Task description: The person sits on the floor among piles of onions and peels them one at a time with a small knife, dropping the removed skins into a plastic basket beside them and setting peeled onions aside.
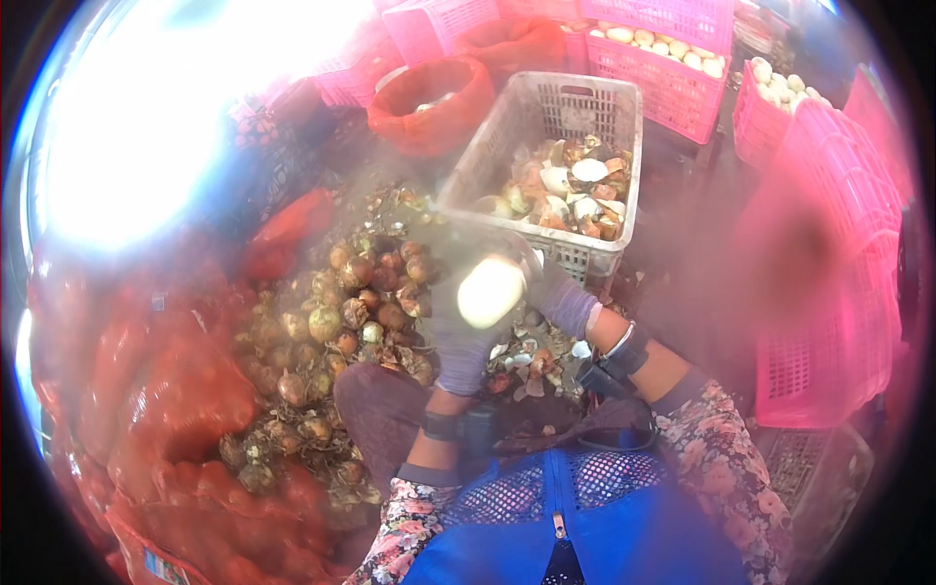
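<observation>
A pale peeled onion [490, 292] sits in my left hand [458, 341], which wears a thin purplish glove and has its fingers closed round the onion. My right hand [567, 300], gloved the same way, is closed right beside the onion. A small shiny edge shows at its fingers, but what it grips is hidden and blurred. Below both hands lie onion skins and scraps [531, 366]. To the left spreads a heap of unpeeled brown onions [356, 292]. Just beyond my hands stands a whitish plastic crate [458, 185] with peels and pale onion pieces in it.
Red mesh sacks [156, 380] bulge along the left. An orange-red lined tub [429, 112] stands behind the heap. Pink crates [653, 93] with peeled onions line the back, and stacked pink crates [829, 263] rise at the right. Haze blurs part of the view.
</observation>
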### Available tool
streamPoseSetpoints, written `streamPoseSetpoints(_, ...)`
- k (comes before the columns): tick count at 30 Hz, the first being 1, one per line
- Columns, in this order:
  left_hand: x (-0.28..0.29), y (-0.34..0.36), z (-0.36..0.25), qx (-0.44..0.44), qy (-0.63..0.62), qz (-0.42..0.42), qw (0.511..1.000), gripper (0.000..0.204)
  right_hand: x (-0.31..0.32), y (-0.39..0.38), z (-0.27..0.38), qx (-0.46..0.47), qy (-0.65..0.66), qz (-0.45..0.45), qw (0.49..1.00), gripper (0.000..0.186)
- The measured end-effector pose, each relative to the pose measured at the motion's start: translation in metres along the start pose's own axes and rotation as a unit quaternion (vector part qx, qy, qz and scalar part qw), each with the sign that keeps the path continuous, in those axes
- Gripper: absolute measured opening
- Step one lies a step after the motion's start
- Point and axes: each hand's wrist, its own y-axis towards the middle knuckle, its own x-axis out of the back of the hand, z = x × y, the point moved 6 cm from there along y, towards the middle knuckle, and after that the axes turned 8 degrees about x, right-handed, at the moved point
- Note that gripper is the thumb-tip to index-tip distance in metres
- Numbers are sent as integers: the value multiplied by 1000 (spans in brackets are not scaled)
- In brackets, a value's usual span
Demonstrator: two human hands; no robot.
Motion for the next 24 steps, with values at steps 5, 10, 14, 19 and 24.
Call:
streamPoseSetpoints(5, -1, 5, 15, 85, -113, 39, 989, 74, 4, -17, 38, -17, 64, -7, 998, 64)
streamPoseSetpoints(10, 0, 11, 14, -10, -27, 11, 1000, 70, 3, -28, 66, 312, -208, -103, 921, 65)
streamPoseSetpoints(14, 7, 9, -12, -108, 92, 3, 990, 65, 2, -29, 65, 340, -272, -113, 893, 64)
streamPoseSetpoints(19, 3, 3, -6, -157, 167, 3, 973, 63, 6, -20, 33, 246, -343, -95, 902, 59)
streamPoseSetpoints(24, 0, 0, -2, -152, 164, -2, 975, 66, 6, -1, 12, 243, -282, -79, 925, 47)
